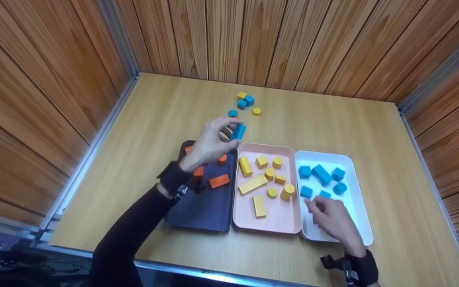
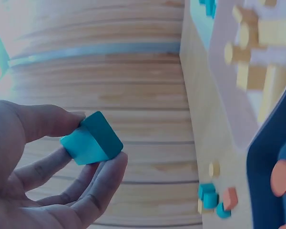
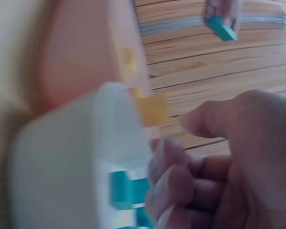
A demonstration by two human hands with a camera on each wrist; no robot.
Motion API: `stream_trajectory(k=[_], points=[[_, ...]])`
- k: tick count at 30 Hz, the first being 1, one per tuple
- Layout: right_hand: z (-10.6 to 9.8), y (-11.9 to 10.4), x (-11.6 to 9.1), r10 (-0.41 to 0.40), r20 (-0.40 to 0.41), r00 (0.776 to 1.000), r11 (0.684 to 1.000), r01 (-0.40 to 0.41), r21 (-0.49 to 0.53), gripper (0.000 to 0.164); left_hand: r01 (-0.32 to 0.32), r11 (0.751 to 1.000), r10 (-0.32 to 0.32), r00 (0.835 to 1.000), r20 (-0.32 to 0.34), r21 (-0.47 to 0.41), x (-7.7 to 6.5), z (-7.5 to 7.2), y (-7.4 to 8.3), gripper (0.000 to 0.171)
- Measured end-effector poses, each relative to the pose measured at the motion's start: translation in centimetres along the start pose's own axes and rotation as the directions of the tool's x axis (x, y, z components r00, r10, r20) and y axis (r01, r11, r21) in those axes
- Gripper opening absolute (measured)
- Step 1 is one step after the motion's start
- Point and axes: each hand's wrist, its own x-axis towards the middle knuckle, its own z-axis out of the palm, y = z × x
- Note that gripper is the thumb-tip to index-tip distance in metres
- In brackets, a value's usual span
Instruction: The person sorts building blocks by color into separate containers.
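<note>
In the head view, the left hand (image 1: 212,143) and its black wrist strap (image 1: 175,177) cover part of the dark tray (image 1: 207,217) and partly hide orange blocks (image 1: 198,173), while the right hand (image 1: 332,217) overlaps the white tray (image 1: 361,225) and a blue piece (image 1: 325,194). The right wrist view blurs the pink tray (image 3: 81,52) and its yellow blocks (image 3: 153,109); the left wrist view's right edge cuts off the dark tray.

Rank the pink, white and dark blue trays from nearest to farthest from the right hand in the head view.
1. White tray, beneath the right hand, rightmost.
2. Pink tray, in the middle, left of the hand.
3. Dark blue tray, leftmost, beyond the pink one.
</note>
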Motion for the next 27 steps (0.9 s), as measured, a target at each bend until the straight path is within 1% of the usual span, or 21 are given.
stream_trajectory(k=[2,4,6,8,9,11,14,18,20,21,24,27], points=[[-0.6,-0.6,-0.2,-0.097,-0.086,0.992,0.993,0.102,0.053,0.034,-0.036,0.999,0.036,0.999,0.015,0.010,-1.2,0.8,0.4,0.047],[-1.0,-1.5,-0.2,-0.184,-0.170,0.968,0.972,0.205,0.117,0.028,-0.083,0.996,0.082,0.996,0.031,0.017,-2.3,1.5,0.8,0.046],[-1.2,-2.6,0.0,-0.244,-0.238,0.940,0.939,0.290,0.184,0.022,-0.124,0.992,0.123,0.991,0.050,0.033,-3.2,2.3,1.2,0.045],[-1.1,-3.8,0.3,-0.288,-0.280,0.916,0.901,0.358,0.244,0.016,-0.160,0.986,0.157,0.985,0.068,0.043,-4.0,3.1,1.8,0.046],[-1.0,-4.4,0.5,-0.304,-0.291,0.907,0.883,0.383,0.272,0.015,-0.173,0.984,0.170,0.983,0.075,0.047,-4.3,3.6,2.2,0.046],[-0.7,-5.6,0.7,-0.324,-0.292,0.900,0.850,0.412,0.328,0.017,-0.196,0.979,0.190,0.978,0.084,0.062,-4.9,4.5,2.7,0.047],[0.1,-7.3,1.0,-0.334,-0.269,0.903,0.808,0.421,0.412,0.027,-0.214,0.975,0.209,0.975,0.081,0.063,-5.4,6.0,3.4,0.047],[1.5,-9.3,1.2,-0.336,-0.240,0.911,0.747,0.413,0.521,0.035,-0.212,0.975,0.208,0.976,0.060,0.068,-6.0,7.5,3.8,0.048],[2.2,-9.9,1.2,-0.327,-0.238,0.915,0.734,0.405,0.545,0.036,-0.213,0.973,0.209,0.976,0.053,0.087,-6.2,8.0,3.9,0.048],[2.5,-10.1,1.3,-0.319,-0.244,0.916,0.734,0.401,0.548,0.036,-0.216,0.972,0.212,0.976,0.052,0.096,-6.2,8.2,4.0,0.048],[3.1,-10.5,1.4,-0.288,-0.266,0.920,0.756,0.389,0.526,0.034,-0.223,0.965,0.218,0.975,0.053,0.139,-6.4,8.7,4.1,0.049],[3.3,-10.5,1.5,-0.273,-0.279,0.921,0.780,0.381,0.496,0.032,-0.217,0.959,0.210,0.976,0.054,0.182,-6.4,9.0,4.1,0.051]])
